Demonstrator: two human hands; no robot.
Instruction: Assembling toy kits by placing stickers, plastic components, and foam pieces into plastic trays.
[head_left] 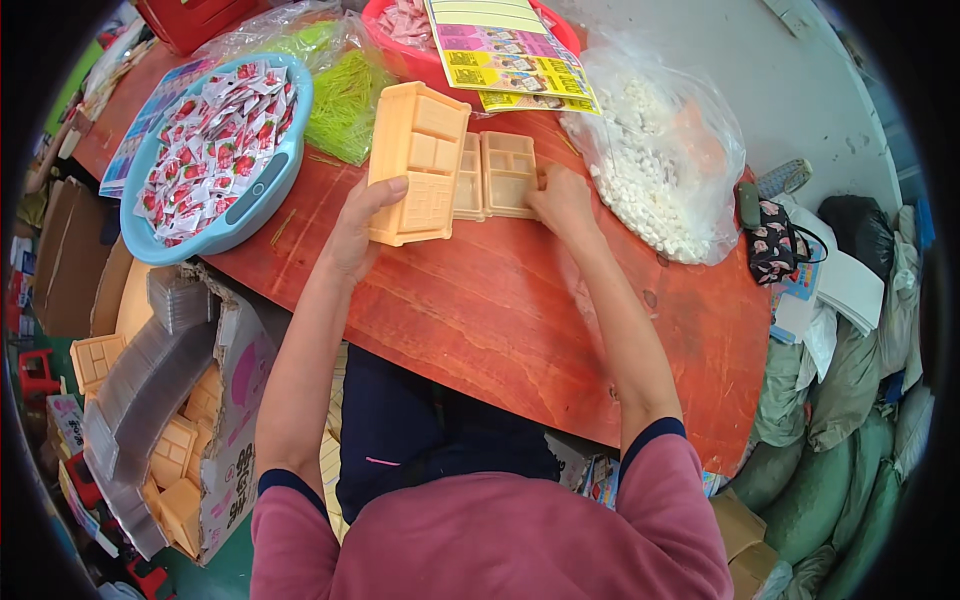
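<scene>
My left hand (368,222) grips a peach-coloured plastic box (424,165) moulded like a small cabinet, holding it tilted above the table with the thumb on its front. On the table just right of it lies a beige plastic tray (509,172) with several compartments. My right hand (562,203) is closed, its fingertips pinching that tray's right edge. A second compartmented piece (468,178) sits against the tray's left side, partly hidden behind the box; whether the two are joined I cannot tell.
Around the red table (480,300) stand a blue basin (290,190) of strawberry-print sachets, bright green shreds (347,105), a red basin (560,28) under printed sheets (510,50) and a clear bag (655,165) of white pieces. A carton (235,400) of peach boxes and clear trays sits lower left.
</scene>
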